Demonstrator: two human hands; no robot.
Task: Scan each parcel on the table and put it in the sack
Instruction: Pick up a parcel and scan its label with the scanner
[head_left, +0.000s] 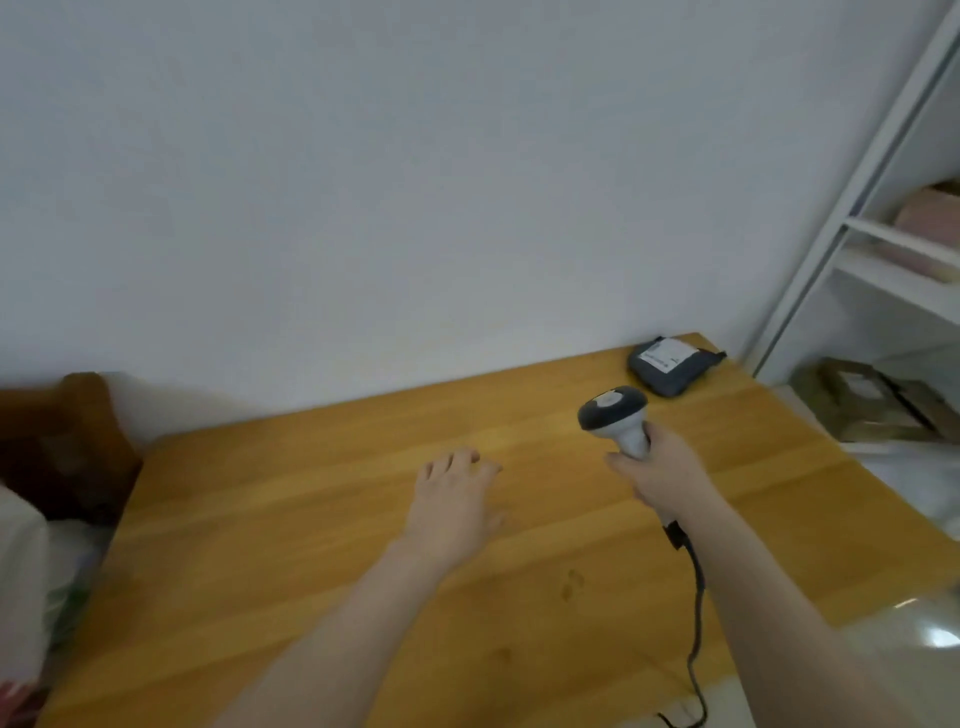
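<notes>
Fingers (621, 462) of our right hand (665, 478) grip one scanner (615, 415); our left hand (454, 499) lies relaxed. One parcel (670, 366) upper right; sack (21, 571) cut off, blurry, far left.

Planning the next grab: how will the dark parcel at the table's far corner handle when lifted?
Probably soft and floppy: the dark parcel looks like a rounded plastic bag. Likely light, since it lies low. Its film may slide.

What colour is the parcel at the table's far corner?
Dark grey parcel with a white label, head view.
</notes>
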